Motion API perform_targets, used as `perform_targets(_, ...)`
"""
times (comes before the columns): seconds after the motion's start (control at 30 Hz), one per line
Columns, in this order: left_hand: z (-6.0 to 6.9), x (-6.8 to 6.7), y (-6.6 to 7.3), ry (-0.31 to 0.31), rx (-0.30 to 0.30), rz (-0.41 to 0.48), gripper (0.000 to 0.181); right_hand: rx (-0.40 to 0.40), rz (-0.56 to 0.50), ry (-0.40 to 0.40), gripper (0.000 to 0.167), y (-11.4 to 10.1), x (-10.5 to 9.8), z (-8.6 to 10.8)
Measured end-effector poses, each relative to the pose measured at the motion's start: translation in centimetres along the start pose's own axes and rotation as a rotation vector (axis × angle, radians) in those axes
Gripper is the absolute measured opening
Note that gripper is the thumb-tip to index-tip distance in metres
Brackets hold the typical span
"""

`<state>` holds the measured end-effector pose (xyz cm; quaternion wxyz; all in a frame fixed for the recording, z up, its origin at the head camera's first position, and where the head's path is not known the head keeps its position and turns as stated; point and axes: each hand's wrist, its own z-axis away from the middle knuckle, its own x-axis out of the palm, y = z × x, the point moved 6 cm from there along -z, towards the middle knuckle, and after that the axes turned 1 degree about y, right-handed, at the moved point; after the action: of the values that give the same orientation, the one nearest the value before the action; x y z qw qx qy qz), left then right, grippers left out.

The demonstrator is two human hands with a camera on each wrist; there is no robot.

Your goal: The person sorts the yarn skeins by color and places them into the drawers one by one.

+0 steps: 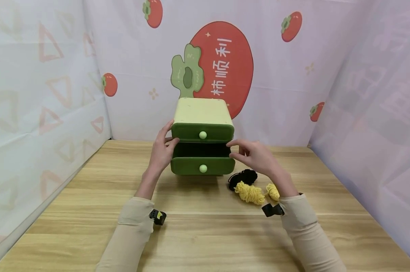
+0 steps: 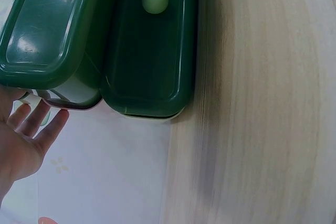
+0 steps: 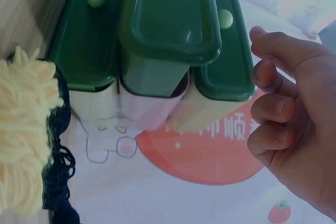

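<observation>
mid drawer (image 1: 186, 166) stuck out of the green/cream cabinet (image 1: 204, 110), twd the back of the wooden tbl (image 1: 208, 241). l hand (image 1: 162, 152) had fingers spread against the cabinet's l side; r hand (image 1: 257, 155), fingers loosely bent, hung just beside the drawer's r end. blk yarn (image 1: 249, 175) + 2 yellow bundles (image 1: 250, 193) lay nr it.

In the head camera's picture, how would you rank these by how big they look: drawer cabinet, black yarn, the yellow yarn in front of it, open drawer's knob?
1. Drawer cabinet
2. Yellow yarn and black yarn: unsure between them; they look alike, and the yellow partly covers the black.
3. Open drawer's knob
</observation>
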<state>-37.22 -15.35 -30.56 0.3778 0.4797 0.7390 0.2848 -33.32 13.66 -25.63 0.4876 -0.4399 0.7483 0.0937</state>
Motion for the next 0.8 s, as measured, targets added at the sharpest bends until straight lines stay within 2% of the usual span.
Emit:
perform_targets(0.27, 0.0, 0.0, 0.1, -0.003, -0.010, 0.006, 0.062, 0.069, -0.055, -0.089, 0.031, 2.3, 0.1, 0.4)
perform_targets(0.53, 0.0, 0.1, -0.1, -0.004, -0.010, 0.001, 0.062, 0.105, -0.095, -0.154, 0.032, 4.8, 0.5, 1.1)
perform_targets(0.8, 0.0, 0.0, 0.0, -0.003, -0.011, 0.002, 0.062, 0.195, -0.129, -0.260, 0.036, 7.1, 1.4, 2.0)
